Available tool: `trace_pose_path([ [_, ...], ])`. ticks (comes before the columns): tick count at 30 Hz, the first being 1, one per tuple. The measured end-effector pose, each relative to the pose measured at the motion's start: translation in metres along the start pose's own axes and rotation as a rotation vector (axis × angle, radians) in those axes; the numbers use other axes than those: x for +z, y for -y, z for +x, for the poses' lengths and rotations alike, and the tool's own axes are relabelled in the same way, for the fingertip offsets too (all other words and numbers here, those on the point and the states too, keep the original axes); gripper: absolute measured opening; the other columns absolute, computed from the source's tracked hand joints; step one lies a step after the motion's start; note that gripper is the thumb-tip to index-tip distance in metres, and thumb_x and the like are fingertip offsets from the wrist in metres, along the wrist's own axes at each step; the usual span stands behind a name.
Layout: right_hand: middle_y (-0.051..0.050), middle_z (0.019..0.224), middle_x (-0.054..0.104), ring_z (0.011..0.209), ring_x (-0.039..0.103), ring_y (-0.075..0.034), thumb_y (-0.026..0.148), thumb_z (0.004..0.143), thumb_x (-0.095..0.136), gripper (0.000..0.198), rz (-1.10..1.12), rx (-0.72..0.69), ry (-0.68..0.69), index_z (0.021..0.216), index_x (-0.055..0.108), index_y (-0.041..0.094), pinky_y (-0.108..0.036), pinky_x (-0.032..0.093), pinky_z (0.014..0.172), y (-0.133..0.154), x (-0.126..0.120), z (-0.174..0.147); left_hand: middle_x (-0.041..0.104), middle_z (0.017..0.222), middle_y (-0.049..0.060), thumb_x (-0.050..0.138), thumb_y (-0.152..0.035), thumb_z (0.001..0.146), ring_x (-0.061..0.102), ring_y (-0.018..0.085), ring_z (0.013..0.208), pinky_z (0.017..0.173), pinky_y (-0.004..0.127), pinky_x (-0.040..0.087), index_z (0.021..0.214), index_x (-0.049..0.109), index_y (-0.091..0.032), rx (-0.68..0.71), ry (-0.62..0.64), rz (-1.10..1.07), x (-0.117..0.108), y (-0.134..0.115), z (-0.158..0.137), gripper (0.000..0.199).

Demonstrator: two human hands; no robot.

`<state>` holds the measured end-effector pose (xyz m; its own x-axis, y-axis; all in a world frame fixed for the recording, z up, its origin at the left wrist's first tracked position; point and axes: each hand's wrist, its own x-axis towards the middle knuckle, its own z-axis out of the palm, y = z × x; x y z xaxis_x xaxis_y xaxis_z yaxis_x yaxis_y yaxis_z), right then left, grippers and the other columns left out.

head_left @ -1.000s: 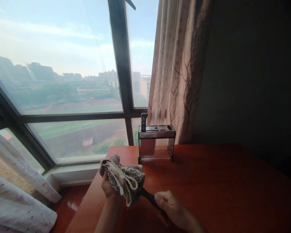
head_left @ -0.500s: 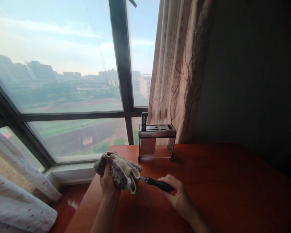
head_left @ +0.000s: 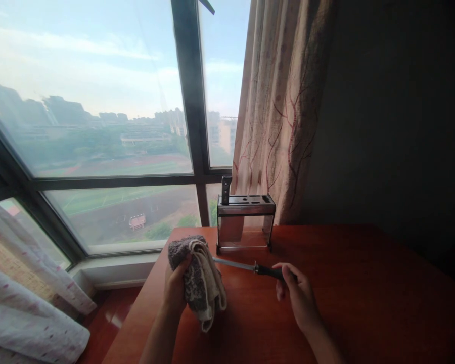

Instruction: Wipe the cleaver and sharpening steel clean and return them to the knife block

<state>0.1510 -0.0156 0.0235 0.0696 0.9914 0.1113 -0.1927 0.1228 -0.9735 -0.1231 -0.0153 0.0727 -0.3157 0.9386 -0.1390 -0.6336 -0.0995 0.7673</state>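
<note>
My left hand (head_left: pixel 178 283) is closed on a folded grey and cream towel (head_left: pixel 199 283), which is wrapped about the far end of a sharpening steel (head_left: pixel 235 264). The steel's tip is hidden in the cloth; a length of bare metal rod shows between the towel and the collar. My right hand (head_left: pixel 293 285) grips the black handle at the other end. Behind them on the table stands a knife block (head_left: pixel 246 208) with clear sides and a slotted top. One black-handled knife (head_left: pixel 226 190) sits upright in its left slot.
The reddish-brown wooden table (head_left: pixel 345 288) reaches to the right. A large window (head_left: pixel 109 131) is at the left and back, with a patterned curtain (head_left: pixel 280 111) behind the block. A light curtain (head_left: pixel 30 298) hangs at the lower left.
My right hand has moved right with the steel's handle, so more of the rod shows outside the towel. The left hand and towel have shifted slightly right, with the cloth hanging lower.
</note>
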Motion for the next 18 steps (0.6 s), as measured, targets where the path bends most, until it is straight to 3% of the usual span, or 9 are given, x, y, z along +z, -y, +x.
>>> trace_pose_path([
  [4,0.007,0.041,0.044,0.035,0.037,-0.009,0.056,0.088,0.049,0.042,0.124,0.074,-0.027,0.088,0.06,0.016,-0.02,0.027,0.037,-0.001,0.001,0.001,0.072,0.063,0.007,0.071,-0.025,0.069,0.072,0.031,0.074,0.071,0.04,0.059,0.078,0.068,-0.015,-0.183,-0.02,-0.145,-0.001,0.005,-0.003,0.014],
  [8,0.008,0.04,0.042,0.034,0.035,-0.007,0.057,0.086,0.051,0.043,0.144,0.161,0.076,0.089,0.059,0.015,-0.017,0.028,0.034,-0.003,0.011,-0.003,0.075,0.071,0.006,0.063,-0.034,0.078,0.071,0.029,0.085,0.082,0.041,0.056,0.088,0.069,-0.017,-0.118,-0.027,-0.325,-0.006,0.015,0.003,0.021],
  [11,0.007,0.041,0.045,0.033,0.037,-0.007,0.058,0.087,0.049,0.046,0.089,0.209,0.191,0.089,0.061,0.014,-0.018,0.03,0.033,-0.004,0.02,-0.008,0.076,0.081,0.004,0.057,-0.045,0.084,0.069,0.025,0.095,0.09,0.039,0.052,0.104,0.067,-0.023,-0.065,0.086,-0.43,-0.008,0.02,0.008,0.031],
  [14,0.006,0.044,0.049,0.035,0.042,-0.008,0.058,0.085,0.052,0.048,0.025,0.191,0.268,0.093,0.064,0.013,-0.018,0.033,0.036,-0.006,0.027,-0.011,0.076,0.084,0.002,0.054,-0.05,0.085,0.068,0.022,0.099,0.096,0.035,0.048,0.107,0.065,-0.027,-0.09,0.168,-0.486,-0.007,0.023,0.008,0.034],
  [18,0.0,0.061,0.063,0.05,0.056,-0.012,0.054,0.079,0.063,0.046,-0.099,0.081,0.34,0.103,0.067,0.015,-0.022,0.044,0.047,-0.01,0.034,-0.015,0.076,0.085,0.005,0.052,-0.041,0.088,0.07,0.023,0.09,0.092,0.036,0.051,0.094,0.069,-0.021,-0.218,0.073,-0.455,0.004,0.031,0.003,0.026],
])
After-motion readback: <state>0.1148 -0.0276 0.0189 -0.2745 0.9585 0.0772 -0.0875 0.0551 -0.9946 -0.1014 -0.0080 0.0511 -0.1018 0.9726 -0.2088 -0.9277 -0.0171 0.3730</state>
